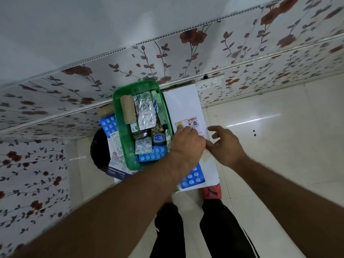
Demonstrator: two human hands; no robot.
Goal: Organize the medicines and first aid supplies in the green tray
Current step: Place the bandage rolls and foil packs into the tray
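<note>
The green tray [121, 127] stands on a small white table [184, 101] against the wall. It holds a beige bandage roll [128, 109], silver foil strips [145, 110], a tube [158, 107], a small blue jar [159, 139] and a blue blister pack [152, 154]. My left hand [188, 142] lies to the right of the tray, fingertips pressing on a white printed sachet [193, 123] on the table. My right hand [226, 144] hovers beside it, fingers spread and holding nothing. Another blue blister pack [193, 178] lies near the table's front edge.
Left of the tray lie a blue blister pack [109, 125] and a dressings box [117, 170], over a dark round bin [97, 149]. A flat plaster strip [207, 155] lies under my hands. The floral wall is behind, glossy floor tiles right.
</note>
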